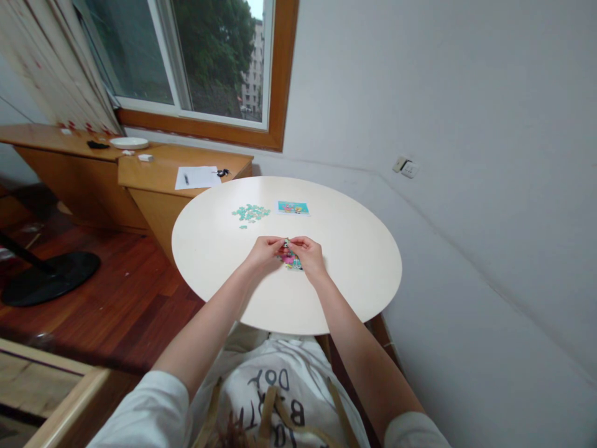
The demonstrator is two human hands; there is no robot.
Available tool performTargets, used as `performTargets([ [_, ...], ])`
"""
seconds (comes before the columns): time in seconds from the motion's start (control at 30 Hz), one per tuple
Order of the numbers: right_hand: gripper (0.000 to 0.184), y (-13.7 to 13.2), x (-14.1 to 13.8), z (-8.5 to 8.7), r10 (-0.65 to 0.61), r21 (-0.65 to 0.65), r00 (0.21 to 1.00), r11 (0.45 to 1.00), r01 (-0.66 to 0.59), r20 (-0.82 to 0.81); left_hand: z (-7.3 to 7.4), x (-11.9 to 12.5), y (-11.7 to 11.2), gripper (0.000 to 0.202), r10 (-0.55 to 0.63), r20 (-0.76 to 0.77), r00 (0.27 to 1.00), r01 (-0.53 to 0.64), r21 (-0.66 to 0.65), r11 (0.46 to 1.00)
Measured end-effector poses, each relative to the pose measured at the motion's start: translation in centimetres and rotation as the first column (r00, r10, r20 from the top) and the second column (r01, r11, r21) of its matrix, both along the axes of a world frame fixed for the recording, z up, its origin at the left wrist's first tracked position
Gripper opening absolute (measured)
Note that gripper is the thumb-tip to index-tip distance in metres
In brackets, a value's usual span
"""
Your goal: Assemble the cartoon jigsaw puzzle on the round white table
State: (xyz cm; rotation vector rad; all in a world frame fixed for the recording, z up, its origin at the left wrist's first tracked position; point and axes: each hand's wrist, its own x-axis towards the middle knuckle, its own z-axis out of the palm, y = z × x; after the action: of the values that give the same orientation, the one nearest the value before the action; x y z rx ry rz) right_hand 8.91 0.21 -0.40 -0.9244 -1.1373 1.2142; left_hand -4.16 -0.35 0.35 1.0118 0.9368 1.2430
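Note:
My left hand and my right hand meet over the middle of a round white table. Both pinch a small jigsaw piece between their fingertips. Just under the hands lies a partly joined cluster of colourful puzzle pieces, half hidden by my fingers. Farther back on the table sits a loose heap of teal puzzle pieces. Beside it, to the right, lies a small picture card with a blue border.
A wooden desk stands behind the table at the left, with a sheet of paper, a pen and a white plate. A window is above it. A white wall runs along the right. A black stand base sits on the wooden floor.

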Motion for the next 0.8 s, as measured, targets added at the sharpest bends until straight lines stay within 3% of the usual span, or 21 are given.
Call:
performTargets([
  [0.47, 0.021, 0.80, -0.08, -0.94, -0.031, 0.056, 0.995, 0.998, 0.026, 0.091, -0.06, -0.12, -0.15, 0.049, -0.092, 0.019, 0.996, 0.092, 0.010, 0.996],
  [0.8, 0.014, 0.63, -0.07, -1.06, -0.054, 0.121, 0.985, 0.992, 0.035, 0.163, -0.31, -0.13, -0.02, 0.044, -0.108, 0.092, 0.990, 0.108, -0.004, 0.994],
])
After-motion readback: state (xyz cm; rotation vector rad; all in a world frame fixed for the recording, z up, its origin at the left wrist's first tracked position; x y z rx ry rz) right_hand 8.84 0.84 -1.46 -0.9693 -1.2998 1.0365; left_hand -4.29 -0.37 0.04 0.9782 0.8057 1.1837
